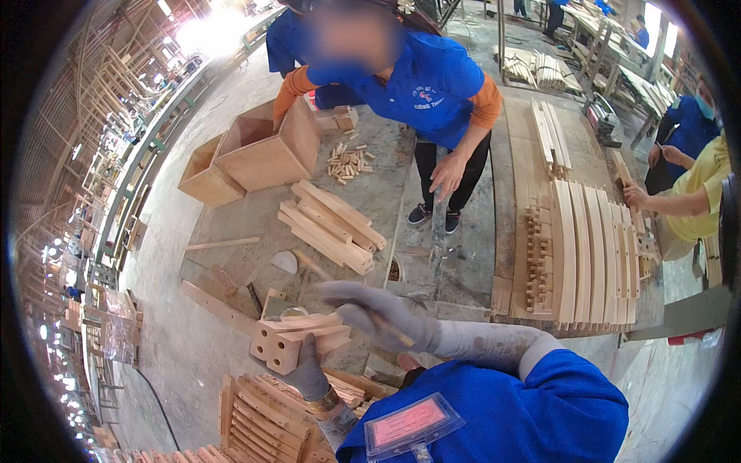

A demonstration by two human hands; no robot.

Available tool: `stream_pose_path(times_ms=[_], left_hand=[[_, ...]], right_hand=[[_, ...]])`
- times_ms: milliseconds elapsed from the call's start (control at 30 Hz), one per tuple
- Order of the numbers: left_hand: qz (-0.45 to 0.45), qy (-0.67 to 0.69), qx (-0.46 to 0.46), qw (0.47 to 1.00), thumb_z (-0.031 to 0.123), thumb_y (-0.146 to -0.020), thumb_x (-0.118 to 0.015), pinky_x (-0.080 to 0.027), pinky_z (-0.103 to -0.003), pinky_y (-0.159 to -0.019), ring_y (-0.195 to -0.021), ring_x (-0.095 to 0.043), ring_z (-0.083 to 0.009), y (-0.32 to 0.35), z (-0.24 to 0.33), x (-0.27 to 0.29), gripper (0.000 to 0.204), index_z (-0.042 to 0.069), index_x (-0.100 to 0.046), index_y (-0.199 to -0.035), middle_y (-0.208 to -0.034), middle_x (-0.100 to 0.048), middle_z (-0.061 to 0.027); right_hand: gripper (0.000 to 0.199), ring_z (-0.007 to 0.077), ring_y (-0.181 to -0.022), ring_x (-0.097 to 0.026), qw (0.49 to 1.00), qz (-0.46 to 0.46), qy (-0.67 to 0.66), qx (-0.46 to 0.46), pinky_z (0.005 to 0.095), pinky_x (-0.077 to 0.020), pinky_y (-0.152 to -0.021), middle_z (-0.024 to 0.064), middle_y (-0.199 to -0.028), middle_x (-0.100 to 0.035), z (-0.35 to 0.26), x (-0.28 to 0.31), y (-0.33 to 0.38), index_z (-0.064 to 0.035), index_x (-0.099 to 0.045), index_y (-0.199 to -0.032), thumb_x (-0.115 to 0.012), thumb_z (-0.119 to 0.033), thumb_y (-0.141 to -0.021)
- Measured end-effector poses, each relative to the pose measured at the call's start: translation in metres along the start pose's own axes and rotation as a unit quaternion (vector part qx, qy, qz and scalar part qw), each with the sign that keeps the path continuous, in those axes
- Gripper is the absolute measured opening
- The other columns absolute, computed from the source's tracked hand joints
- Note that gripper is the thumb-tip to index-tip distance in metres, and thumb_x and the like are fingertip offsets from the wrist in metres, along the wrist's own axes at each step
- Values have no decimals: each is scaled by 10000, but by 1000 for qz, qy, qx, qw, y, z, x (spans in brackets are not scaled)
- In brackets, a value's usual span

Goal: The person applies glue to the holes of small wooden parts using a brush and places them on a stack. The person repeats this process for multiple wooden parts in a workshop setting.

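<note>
My left hand (307,376), in a grey glove, is closed around a small bundle of pale wooden pieces (279,349). Round holes show in their near ends. Just above the bundle, my gloved right hand (378,312) is smeared by motion. A thin wooden stick (395,332) passes through its closed grip; its far end is blurred, so its kind is unclear. Behind the bundle, a round pale rim (293,312) is partly hidden by the wood. A whitish half-round piece (284,261) lies on the floor beyond it.
Wooden bars (332,224) and loose dowels (349,163) lie ahead, near two wooden boxes (266,150). A co-worker in blue (432,85) stands facing me. Curved slats (590,251) cover the right-hand table; a person in yellow (691,193) handles wood there. Slatted wooden parts (266,413) lie below my left hand.
</note>
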State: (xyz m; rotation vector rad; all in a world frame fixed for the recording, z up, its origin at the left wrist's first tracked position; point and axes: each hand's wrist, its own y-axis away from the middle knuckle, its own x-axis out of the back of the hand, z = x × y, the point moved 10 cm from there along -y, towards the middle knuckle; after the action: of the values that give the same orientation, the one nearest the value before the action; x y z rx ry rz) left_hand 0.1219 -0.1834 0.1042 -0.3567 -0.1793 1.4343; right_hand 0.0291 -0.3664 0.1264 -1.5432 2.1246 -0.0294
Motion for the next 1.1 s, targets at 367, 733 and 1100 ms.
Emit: stream_pose_path(times_ms=[367,733,1100], left_hand=[[-16,89,-2,996,176,-755,-715,-487,-373,-900,-1104,-504,-245,29,2,-25,692,63,-313,-1307,-1242,-444,-132],[128,-249,-90,956,184,-736,-747,-499,-335,-866,-1070,-556,-200,40,50,59,546,40,-491,-1196,-1171,-553,-113],[196,-110,27,974,70,-548,-775,-457,-366,-901,-1076,-502,-215,96,67,161,779,0,-399,-1226,-1217,-469,-128]], right_hand=[[560,230,-1160,-518,973,-146,127,126,326,-418,-965,173,-1277,-512,-33,-56,-9,27,-422,-1296,-686,-101,-819],[363,190,-1116,-546,986,-105,53,119,296,-431,-946,142,-1195,-572,-21,-31,-32,28,-451,-1268,-512,-110,-938],[141,211,-770,-619,951,-125,282,37,309,-477,-687,114,-871,-648,116,-50,-68,-18,-637,-954,-612,-125,-866]])
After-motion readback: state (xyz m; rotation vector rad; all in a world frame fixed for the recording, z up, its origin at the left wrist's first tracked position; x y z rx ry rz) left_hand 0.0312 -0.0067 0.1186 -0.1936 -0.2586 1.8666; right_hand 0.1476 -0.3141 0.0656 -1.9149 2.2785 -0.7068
